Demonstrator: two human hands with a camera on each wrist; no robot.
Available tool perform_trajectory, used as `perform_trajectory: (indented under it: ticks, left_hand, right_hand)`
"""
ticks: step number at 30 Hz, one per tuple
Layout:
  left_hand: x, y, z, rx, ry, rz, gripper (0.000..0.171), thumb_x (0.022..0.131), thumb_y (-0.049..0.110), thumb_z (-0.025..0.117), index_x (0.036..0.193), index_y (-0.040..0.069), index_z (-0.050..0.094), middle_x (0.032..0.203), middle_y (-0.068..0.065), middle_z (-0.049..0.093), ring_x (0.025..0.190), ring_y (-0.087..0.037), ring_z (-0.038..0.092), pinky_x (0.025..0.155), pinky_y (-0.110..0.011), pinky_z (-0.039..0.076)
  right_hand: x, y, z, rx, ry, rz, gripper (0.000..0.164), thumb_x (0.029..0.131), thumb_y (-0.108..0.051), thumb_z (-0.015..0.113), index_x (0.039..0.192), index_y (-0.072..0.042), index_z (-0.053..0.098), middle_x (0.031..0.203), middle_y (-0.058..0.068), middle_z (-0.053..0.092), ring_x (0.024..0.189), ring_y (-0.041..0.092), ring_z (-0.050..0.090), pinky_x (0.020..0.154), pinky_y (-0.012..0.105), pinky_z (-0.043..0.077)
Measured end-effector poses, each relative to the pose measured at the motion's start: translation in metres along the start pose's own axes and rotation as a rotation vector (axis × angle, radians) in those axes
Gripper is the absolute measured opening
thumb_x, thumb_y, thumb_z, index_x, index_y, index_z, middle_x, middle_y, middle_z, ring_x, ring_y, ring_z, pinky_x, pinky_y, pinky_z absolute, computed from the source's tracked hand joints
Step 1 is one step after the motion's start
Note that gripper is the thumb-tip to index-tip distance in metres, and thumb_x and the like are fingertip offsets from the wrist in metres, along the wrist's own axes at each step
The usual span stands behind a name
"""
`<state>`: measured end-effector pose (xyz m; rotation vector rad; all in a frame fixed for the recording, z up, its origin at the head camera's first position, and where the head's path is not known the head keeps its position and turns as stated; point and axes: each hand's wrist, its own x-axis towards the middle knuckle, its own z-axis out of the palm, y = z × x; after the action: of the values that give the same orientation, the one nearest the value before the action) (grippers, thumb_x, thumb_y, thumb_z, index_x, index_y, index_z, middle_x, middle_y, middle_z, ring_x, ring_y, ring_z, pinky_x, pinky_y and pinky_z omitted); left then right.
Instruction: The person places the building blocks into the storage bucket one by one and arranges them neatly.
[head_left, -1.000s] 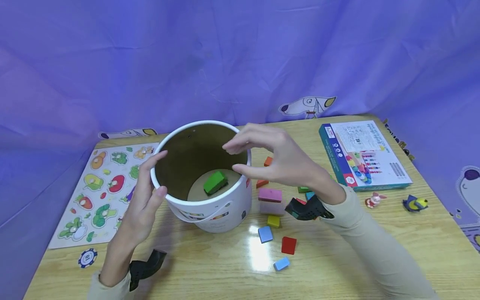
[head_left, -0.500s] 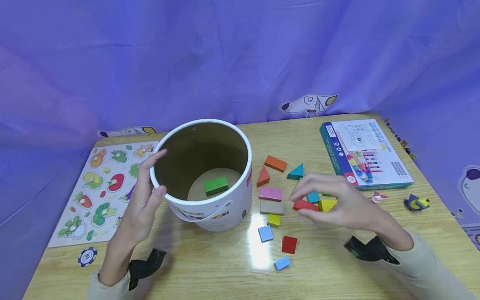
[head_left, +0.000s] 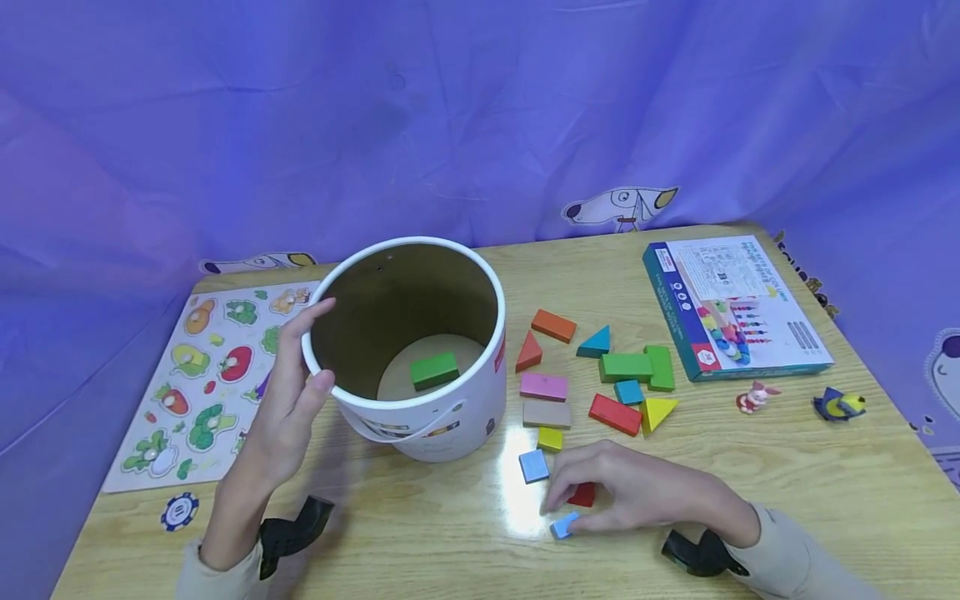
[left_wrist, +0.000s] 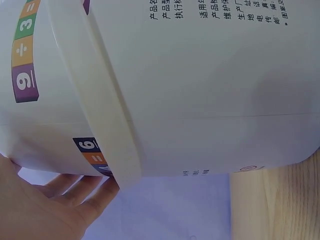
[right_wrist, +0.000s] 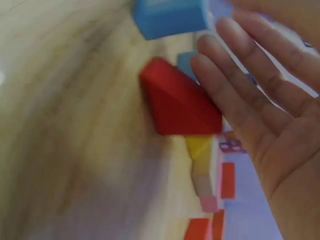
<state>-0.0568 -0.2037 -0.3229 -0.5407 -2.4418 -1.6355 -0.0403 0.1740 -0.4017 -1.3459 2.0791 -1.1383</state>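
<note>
A block [head_left: 435, 372] is contained in the bucket [head_left: 459, 429], flanked by a picture board [head_left: 232, 398] at left and loose blocks [head_left: 545, 387] at right; a box [head_left: 738, 308] is set far right.

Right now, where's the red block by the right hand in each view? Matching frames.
Head: below and right of centre, the red block partly hidden by the right hand.
Left wrist: not in it; the white bucket fills most of the picture.
Right wrist: near the centre, left of the fingers.
Shared landmark: the wooden tabletop, visible in all three.
</note>
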Motion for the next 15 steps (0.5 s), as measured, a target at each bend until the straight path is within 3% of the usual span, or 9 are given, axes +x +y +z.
perform_trajectory:
  ticks: [8,15]
  left_hand:
    - [0.0005,0.0014,-0.0001,0.011,0.002,-0.003,0.064,0.093,0.012,0.039,0.154,0.021,0.021,0.159,0.002,0.019,0.140,-0.025,0.028,0.104,-0.021,0.041]
    - [0.0003,0.0030,-0.0003,0.014,-0.001,-0.003,0.064,0.093,0.011,0.040,0.154,0.021,0.021,0.159,0.002,0.019,0.140,-0.025,0.028,0.105,-0.022,0.040]
  right_hand:
    - [0.0062,-0.0003,0.0053,-0.149,0.107,0.021,0.016,0.089,-0.022,0.071,0.105,-0.024,0.070,0.103,-0.014,0.064,0.095,0.001,0.057,0.086,0.020,0.052]
    - [0.0039,-0.0005,0.0060,-0.067,0.066,-0.046,0.021,0.087,-0.028,0.072,0.108,-0.023,0.069,0.105,-0.012,0.064,0.097,0.003,0.058,0.086,0.022,0.052]
